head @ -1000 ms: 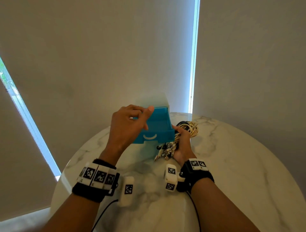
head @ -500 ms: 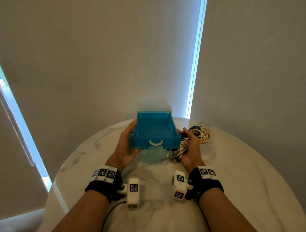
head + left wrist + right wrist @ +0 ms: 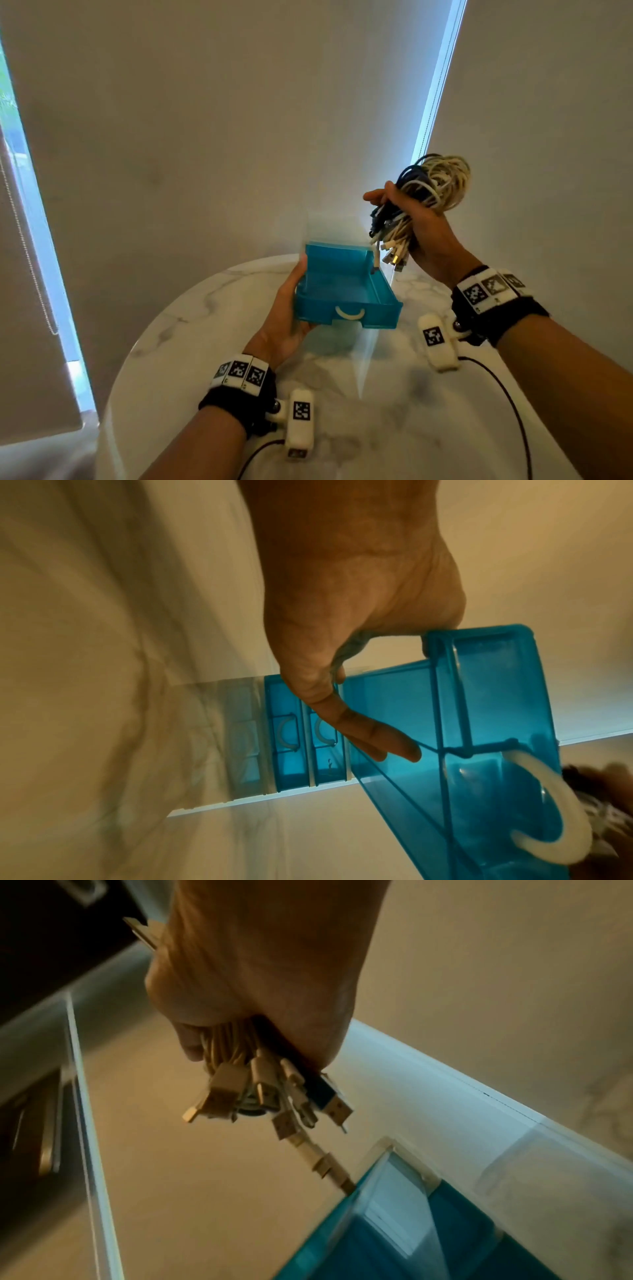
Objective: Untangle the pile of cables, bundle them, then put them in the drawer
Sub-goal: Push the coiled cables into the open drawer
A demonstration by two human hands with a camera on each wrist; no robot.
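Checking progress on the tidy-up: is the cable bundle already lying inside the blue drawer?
No, the right hand holds the cable bundle above the empty blue drawer.

- A round white marble table [image 3: 428,411] with grey veining fills the lower part of the head view.
- Plain beige roller blinds [image 3: 222,120] hang behind the table and cover most of the view.
- A narrow bright strip of daylight [image 3: 438,78] shows between two blinds at upper right.
- A wider daylight gap [image 3: 30,212] runs down the left side, with a beaded blind cord [image 3: 24,240] hanging beside it.
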